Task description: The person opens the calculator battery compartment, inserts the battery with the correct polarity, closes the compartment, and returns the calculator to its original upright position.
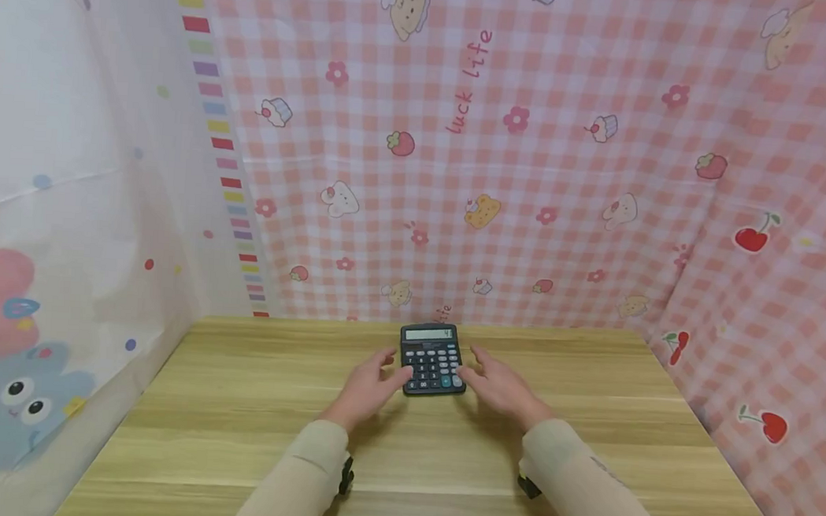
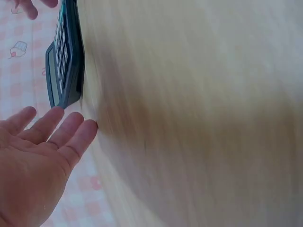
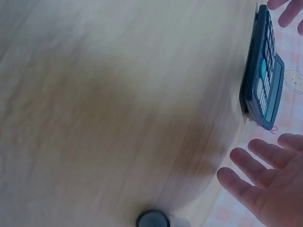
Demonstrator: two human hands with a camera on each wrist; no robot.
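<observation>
A dark desktop calculator (image 1: 432,359) lies face up on the wooden table, its screen towards the back and digits showing at the right of the display. My left hand (image 1: 371,386) is at its left side, thumb near the lower-left keys. On the other side, my right hand (image 1: 501,386) has its thumb near the lower-right keys. In the left wrist view, the left hand's fingers (image 2: 73,137) are spread and hold nothing, a little apart from the calculator (image 2: 71,56). The right wrist view shows the right hand's fingers (image 3: 255,163) likewise extended, with a gap to the calculator (image 3: 262,80).
The wooden table (image 1: 429,464) reaches back to a pink checked cloth (image 1: 446,181) hung behind it. White patterned cloth (image 1: 90,191) hangs at the left, and more pink cloth (image 1: 793,313) at the right. A small round black object (image 3: 153,219) shows at the bottom of the right wrist view.
</observation>
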